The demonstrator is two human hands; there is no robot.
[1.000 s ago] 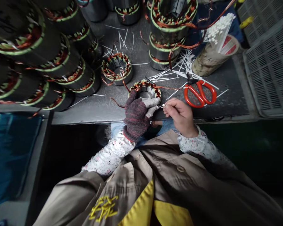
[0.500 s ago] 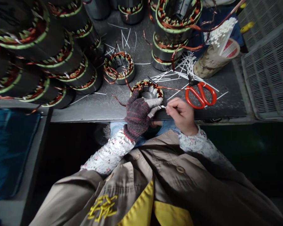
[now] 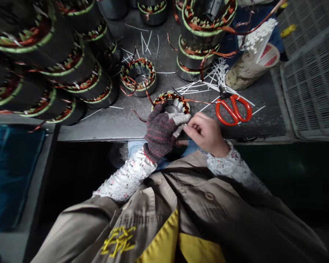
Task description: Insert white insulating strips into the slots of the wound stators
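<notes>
A motor stator [image 3: 186, 106] with copper windings and a green insulating rim stands near the table's front edge. My left hand [image 3: 160, 133], in a dark knitted glove with pale-covered fingertips, grips its near side and hides much of it. Bare, my right hand [image 3: 205, 133] pinches a thin white tie [image 3: 185, 125] close beside the left fingertips; most of the tie is hidden by the fingers. A copper lead [image 3: 196, 101] runs from the stator to the right, toward red-handled scissors [image 3: 234, 110] lying on the table.
Another small stator [image 3: 138, 77] stands behind. Stacked stators rise at the left [image 3: 84, 76] and at the back right [image 3: 197, 47]. Loose white ties [image 3: 192, 87] lie scattered beside a cardboard tube [image 3: 239, 73] holding more. A grey plastic crate [image 3: 312, 98] borders the right.
My right hand has moved left, up against the left fingertips, and less of the white tie shows. My left hand stays on the stator.
</notes>
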